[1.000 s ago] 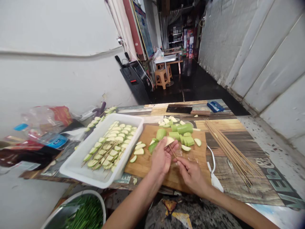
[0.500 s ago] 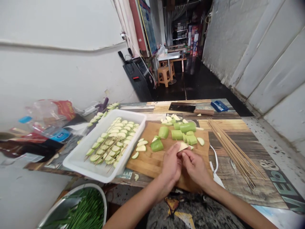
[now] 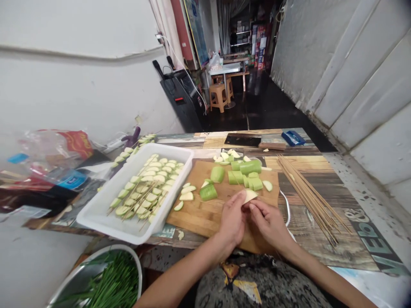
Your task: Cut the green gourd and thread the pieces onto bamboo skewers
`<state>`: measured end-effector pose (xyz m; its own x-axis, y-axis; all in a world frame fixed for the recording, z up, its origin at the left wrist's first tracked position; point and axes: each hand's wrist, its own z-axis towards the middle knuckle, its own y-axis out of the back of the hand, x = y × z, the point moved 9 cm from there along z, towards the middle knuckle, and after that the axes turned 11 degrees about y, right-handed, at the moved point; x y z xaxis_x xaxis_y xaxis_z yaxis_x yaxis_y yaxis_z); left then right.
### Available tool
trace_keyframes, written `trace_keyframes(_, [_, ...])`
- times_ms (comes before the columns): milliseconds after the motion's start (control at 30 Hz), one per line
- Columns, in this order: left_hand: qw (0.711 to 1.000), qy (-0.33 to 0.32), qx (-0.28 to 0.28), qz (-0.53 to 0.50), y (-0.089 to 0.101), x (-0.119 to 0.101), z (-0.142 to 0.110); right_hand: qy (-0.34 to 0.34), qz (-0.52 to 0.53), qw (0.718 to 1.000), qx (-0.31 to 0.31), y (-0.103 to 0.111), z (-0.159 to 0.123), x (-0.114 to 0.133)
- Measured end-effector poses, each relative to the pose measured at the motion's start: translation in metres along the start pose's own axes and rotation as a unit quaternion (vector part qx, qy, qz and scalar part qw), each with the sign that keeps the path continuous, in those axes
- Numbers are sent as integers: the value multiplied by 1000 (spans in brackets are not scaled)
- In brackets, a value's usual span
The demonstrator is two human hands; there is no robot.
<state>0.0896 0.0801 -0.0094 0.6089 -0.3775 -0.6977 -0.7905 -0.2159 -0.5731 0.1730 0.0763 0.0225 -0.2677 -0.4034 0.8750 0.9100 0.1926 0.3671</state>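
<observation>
Over the cutting board (image 3: pixel 195 218), my left hand (image 3: pixel 233 218) is closed on a pale, green-edged zucchini slice (image 3: pixel 249 196). My right hand (image 3: pixel 265 217) meets it from the other side, fingers pinched at the slice's lower edge; what is between them is hidden. Beyond my hands lie green zucchini chunks (image 3: pixel 236 177), with one cut chunk (image 3: pixel 208 192) nearer the left. A few loose slices (image 3: pixel 186 196) rest at the board's left side. In the white plastic tray (image 3: pixel 91 216), slices threaded on skewers (image 3: pixel 150 179) lie in rows.
Bare bamboo skewers (image 3: pixel 310 199) are spread right of the board. A cleaver (image 3: pixel 243 139) and a blue box (image 3: pixel 293 137) lie along the table's far edge. Bottles and plastic bags (image 3: pixel 61 147) crowd the left. A metal bowl (image 3: pixel 140 273) of green stalks stands low at left.
The whole view has shifted slightly, so the scene sits a little higher and further left. Both hands stay together at the zucchini slice, which is turned slightly.
</observation>
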Motion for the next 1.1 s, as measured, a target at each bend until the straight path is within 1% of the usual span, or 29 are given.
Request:
trace_keyframes(33, [999,-13,-4,43,3,-4,-2,-2,-5,1000,-5,3,-1,-1])
trace_keyframes(67, [994,-38,-13,99,7,-13,-3,-6,-10,1000,-15,7,-3,-3])
trace_keyframes(100, [982,-79,-26,171,11,-27,-4,-13,-14,999,-30,12,-5,-6])
trace_keyframes(133, [958,-126,-45,253,15,-43,-5,-23,-15,999,-47,19,-9,-11])
trace_keyframes(167, [916,-182,-62,352,15,-61,-6,-35,-12,997,-65,26,-13,-15])
trace_keyframes(200, [852,-239,-65,461,10,-77,-5,-48,-8,995,-81,32,-17,-20])
trace_keyframes(233, [778,-276,-45,562,3,-85,-1,-60,-2,994,-95,38,-21,-24])
trace_keyframes(267, [705,-295,-22,644,-4,-88,6,-70,5,992,-105,44,-24,-28])
trace_keyframes(300, [643,-298,-8,706,-7,-90,15,-77,14,991,-111,48,-27,-31])
trace_keyframes(333, [596,-292,-10,748,-8,-91,24,-82,23,990,-116,51,-30,-32])
trace_keyframes(367, [561,-282,-7,778,-10,-91,32,-85,31,989,-120,54,-33,-33])
trace_keyframes(400, [536,-281,-7,796,-13,-91,35,-89,39,988,-124,56,-35,-35])
trace_keyframes(433, [521,-286,-10,804,-18,-90,36,-92,46,986,-128,57,-37,-36])
trace_keyframes(467, [516,-297,-16,804,-24,-89,32,-96,51,985,-134,59,-40,-37])
trace_keyframes(500, [516,-311,-24,798,-30,-87,26,-98,54,984,-139,61,-42,-39])
trace_keyframes(567, [532,-318,-45,783,-39,-77,14,-99,59,982,-149,63,-45,-43])
trace_keyframes(600, [532,-307,-51,788,-42,-69,10,-99,63,981,-153,64,-47,-45])
trace_keyframes(667, [520,-286,-56,803,-45,-50,5,-101,66,980,-161,65,-49,-50])
trace_keyframes(700, [520,-281,-60,804,-46,-43,5,-102,63,979,-165,66,-50,-51])
trace_keyframes(733, [527,-281,-61,800,-45,-38,5,-103,59,979,-168,67,-51,-52])
trace_keyframes(767, [545,-283,-59,787,-44,-35,7,-104,54,979,-169,68,-51,-51])
trace_keyframes(800, [574,-283,-53,767,-41,-34,9,-105,47,979,-166,69,-51,-50])
trace_keyframes(833, [615,-278,-44,736,-36,-34,11,-105,40,981,-161,69,-51,-48])
trace_keyframes(900, [722,-248,-24,645,-20,-38,17,-104,25,983,-148,69,-49,-43])
trace_keyframes(933, [777,-222,-17,589,-10,-40,21,-101,18,985,-140,68,-47,-40])
trace_keyframes(967, [824,-193,-12,533,0,-41,24,-96,13,987,-131,66,-46,-37])
trace_keyframes(1000, [862,-163,-10,479,10,-42,26,-91,11,989,-119,63,-44,-34])
trace_keyframes(1033, [892,-134,-6,432,18,-42,27,-87,12,990,-107,59,-42,-32])
trace_keyframes(1100, [934,-85,6,347,29,-42,26,-79,18,993,-82,50,-39,-28])
